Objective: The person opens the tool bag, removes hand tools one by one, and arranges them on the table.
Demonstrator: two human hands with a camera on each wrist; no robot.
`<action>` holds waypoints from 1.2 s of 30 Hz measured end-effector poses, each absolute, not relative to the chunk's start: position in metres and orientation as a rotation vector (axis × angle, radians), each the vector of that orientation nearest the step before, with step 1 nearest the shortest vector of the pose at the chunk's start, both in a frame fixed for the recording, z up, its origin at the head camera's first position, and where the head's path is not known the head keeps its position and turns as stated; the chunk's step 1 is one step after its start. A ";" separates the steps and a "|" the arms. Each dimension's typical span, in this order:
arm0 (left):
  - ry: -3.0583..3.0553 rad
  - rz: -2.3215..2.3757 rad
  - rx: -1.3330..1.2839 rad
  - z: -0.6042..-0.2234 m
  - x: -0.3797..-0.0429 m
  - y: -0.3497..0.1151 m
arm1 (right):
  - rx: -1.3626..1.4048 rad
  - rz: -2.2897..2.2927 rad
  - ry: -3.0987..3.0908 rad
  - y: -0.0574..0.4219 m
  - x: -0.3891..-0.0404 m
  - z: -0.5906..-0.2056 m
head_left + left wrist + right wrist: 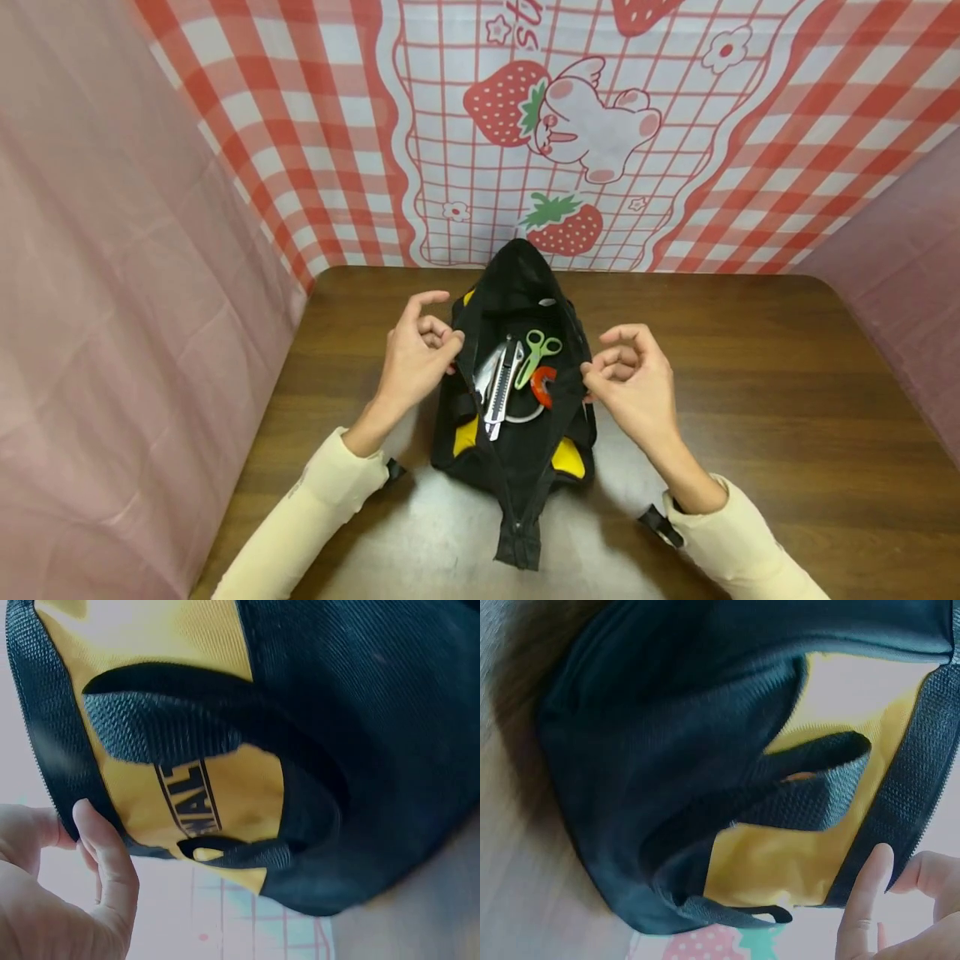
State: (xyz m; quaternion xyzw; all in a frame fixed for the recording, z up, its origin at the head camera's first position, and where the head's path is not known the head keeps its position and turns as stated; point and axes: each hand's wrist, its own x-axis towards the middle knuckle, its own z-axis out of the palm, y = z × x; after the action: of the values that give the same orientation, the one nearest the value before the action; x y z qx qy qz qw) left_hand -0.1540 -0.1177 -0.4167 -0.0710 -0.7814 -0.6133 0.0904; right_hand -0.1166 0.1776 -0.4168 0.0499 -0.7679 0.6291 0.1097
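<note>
A black and yellow tool bag [525,471] stands on the table with its zipped mouth spread wide. My left hand [418,354] pinches the left edge of the mouth between thumb and finger; in the left wrist view the thumb lies on the black zipper band [64,761]. On the opposite edge, my right hand [636,383] pinches the zipper band [900,772] the same way. Inside the bag lie a silver utility knife [501,392], green-handled scissors [534,354], a curved orange-red object [542,387] and a pale curved loop [525,418]. Another silver tool [486,375] is partly hidden beside the knife.
The brown wooden table [750,375] extends to both sides of the bag. A red checked cloth with strawberries [570,229] hangs behind it, and a pink curtain [135,292] hangs at the left. Black webbing handles [161,727] loop out from the bag's sides.
</note>
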 end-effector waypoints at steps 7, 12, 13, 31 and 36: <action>-2.335 -1.835 -0.172 -0.418 -0.154 -0.140 | 0.077 1.869 -2.235 0.197 -0.113 -0.410; -2.327 -1.831 -0.143 -0.416 -0.152 -0.154 | 0.056 1.918 -2.204 0.207 -0.110 -0.408; -2.322 -1.830 -0.137 -0.416 -0.151 -0.157 | 0.053 1.924 -2.198 0.209 -0.109 -0.408; -2.269 -1.825 -0.113 -0.412 -0.146 -0.171 | 0.060 2.007 -2.173 0.222 -0.105 -0.409; -2.252 -1.827 -0.139 -0.414 -0.144 -0.167 | 0.111 1.932 -2.250 0.219 -0.106 -0.410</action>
State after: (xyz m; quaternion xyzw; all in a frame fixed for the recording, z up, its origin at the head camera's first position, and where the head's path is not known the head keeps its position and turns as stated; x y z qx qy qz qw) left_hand -0.1440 -0.1666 -0.4137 -0.0476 -0.7702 -0.6248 0.1189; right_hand -0.1057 0.2192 -0.4102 0.0373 -0.7554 0.6485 0.0869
